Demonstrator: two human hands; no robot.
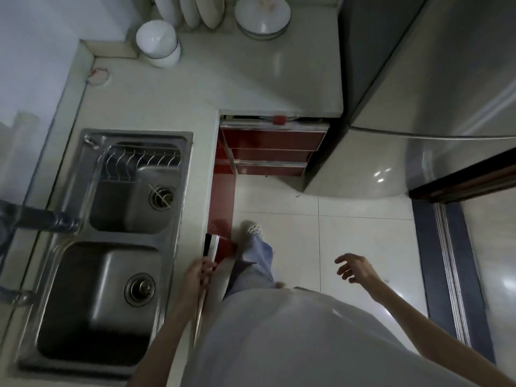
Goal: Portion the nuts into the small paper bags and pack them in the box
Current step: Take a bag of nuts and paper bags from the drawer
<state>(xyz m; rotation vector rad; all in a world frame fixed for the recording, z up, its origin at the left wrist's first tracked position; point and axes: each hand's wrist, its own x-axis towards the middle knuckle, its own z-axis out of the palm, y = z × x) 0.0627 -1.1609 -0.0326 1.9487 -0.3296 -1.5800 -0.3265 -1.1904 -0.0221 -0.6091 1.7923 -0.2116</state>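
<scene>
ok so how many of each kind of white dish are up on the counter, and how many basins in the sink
upturned white bowls with a dark rim line: 2
white plates standing on edge in a row: 3
stainless steel sink basins: 2
total: 7

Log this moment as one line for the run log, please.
phase: at cabinet under sink | left hand: grips red cabinet door edge, ajar | right hand: open, free | nuts, bags, box: not in view

Left hand (198,275) on cabinet door (216,247) — kitchen.
</scene>
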